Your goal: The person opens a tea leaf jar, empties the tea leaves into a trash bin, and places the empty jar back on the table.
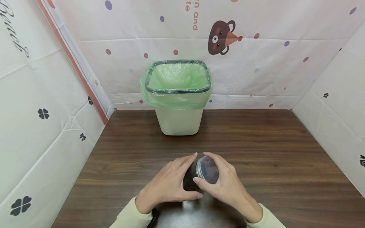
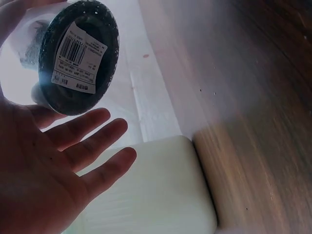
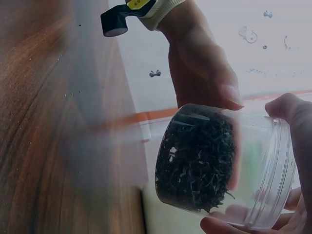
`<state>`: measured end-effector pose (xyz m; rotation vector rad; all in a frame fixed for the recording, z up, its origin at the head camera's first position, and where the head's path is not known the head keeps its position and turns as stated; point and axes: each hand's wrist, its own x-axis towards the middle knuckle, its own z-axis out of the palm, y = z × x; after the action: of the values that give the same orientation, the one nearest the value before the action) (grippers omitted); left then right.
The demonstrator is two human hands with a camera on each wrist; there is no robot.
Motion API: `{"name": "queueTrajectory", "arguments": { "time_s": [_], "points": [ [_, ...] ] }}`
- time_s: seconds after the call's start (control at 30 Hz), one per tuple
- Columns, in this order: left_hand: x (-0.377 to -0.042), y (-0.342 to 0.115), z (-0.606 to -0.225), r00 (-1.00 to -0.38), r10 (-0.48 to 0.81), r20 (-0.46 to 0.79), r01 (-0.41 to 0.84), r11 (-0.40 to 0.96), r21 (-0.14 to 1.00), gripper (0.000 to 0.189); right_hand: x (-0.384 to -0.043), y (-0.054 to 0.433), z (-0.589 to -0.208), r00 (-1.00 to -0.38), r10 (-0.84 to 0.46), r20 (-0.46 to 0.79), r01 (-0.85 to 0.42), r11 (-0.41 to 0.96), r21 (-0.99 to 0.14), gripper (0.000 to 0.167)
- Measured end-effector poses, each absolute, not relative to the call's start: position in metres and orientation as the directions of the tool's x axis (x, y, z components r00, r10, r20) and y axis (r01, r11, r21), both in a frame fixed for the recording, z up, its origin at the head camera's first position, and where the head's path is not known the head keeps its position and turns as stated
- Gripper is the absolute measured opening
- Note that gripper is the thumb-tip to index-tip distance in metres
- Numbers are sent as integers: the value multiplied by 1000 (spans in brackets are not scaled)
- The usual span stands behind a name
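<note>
Above the near part of the table, a clear jar (image 1: 188,182) is held tilted between both hands. My left hand (image 1: 168,183) grips the body, thumb on the near side and fingers on the far side. Thumb and fingers of my right hand (image 1: 228,182) hold the round clear lid (image 1: 210,171), which sits on the jar. Dark, dry, curled shreds (image 3: 197,156) fill the bottom part of the jar in the right wrist view. On its base, the left wrist view shows a white barcode label (image 2: 78,61).
A pale waste bin (image 1: 181,123) with a dark rim stands at the back of the brown wooden table (image 1: 256,145). A green bag (image 1: 176,101) lines it and hangs over its sides. Patterned white sheets (image 1: 271,69) enclose the back and sides.
</note>
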<state>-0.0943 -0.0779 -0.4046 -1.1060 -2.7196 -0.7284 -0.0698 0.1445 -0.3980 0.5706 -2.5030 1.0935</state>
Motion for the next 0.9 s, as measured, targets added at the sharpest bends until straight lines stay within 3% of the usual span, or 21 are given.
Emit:
{"name": "queueTrajectory", "arguments": {
  "time_s": [0.27, 0.5, 0.9],
  "points": [
    [-93, -72, -407, -706, 632, 320, 706, 587, 396, 126, -69, 143, -399, -856, -215, 470, -491, 623, -609, 73],
    [-91, -66, -410, -732, 608, 306, 673, 577, 464, 129, -69, 145, -398, -851, -213, 479, -500, 607, -618, 70],
    [-90, -55, -412, -726, 532, 437, 688, 551, 472, 112, -70, 146, -395, -851, -209, 481, -505, 577, -642, 68]
  ]
}}
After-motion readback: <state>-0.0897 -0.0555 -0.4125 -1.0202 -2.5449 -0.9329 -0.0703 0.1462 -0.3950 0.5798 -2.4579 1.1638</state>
